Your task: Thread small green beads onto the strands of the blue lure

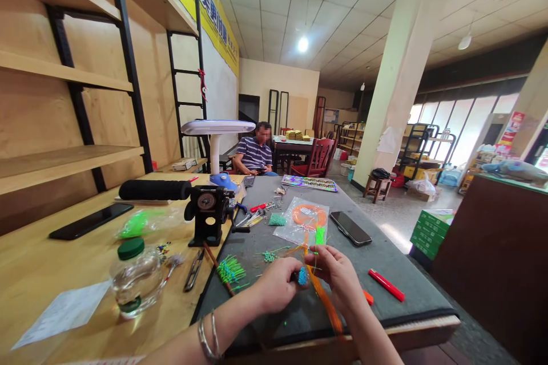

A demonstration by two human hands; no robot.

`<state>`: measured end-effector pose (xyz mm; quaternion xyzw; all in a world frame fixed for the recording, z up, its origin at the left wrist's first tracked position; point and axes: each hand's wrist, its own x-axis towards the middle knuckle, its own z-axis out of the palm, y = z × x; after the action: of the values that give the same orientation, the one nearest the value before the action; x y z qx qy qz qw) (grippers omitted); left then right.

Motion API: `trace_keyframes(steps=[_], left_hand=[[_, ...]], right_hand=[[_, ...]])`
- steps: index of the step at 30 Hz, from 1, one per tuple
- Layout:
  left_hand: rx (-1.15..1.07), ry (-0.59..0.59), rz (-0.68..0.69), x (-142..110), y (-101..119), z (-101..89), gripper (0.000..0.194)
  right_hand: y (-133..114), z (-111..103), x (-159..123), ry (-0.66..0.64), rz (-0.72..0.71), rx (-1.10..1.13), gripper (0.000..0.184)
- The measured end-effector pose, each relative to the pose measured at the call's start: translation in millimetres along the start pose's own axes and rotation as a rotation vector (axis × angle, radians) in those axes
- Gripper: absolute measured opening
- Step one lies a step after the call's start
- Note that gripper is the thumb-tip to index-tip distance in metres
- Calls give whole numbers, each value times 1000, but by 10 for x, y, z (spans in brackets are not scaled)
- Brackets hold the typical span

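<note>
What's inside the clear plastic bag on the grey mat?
A coil of orange cord sits in the upper part of the clear plastic bag. Whatever lies beneath the coil is covered.

A phone [350,228] lies behind the fingers [329,259], and a marker [386,285] lies to their right. A glass jar [136,285] stands further left.

The bundled strands [325,305] were orange, the small tuft [302,276] bright blue, and the table cover [406,308] plain dark grey.
</note>
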<state>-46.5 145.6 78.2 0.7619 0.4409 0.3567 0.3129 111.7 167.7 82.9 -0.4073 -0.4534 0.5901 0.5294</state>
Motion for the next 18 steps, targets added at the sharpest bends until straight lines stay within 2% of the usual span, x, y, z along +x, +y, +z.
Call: trace_keyframes(steps=[7,12,14,18], left_hand=[[24,-38,39,-25,-19,10,10],[24,-36,17,-36,9,-58,11],[-12,19,31,-48,48,-81,13],[-104,257,88,-100,194,-20,17]], right_hand=[[18,-10,-18,23,-22,37,40],[39,-44,-83,10,-3,118,39],[56,-31,-133,26,-2,174,41],[90,85,-275,61,-42,238,41]])
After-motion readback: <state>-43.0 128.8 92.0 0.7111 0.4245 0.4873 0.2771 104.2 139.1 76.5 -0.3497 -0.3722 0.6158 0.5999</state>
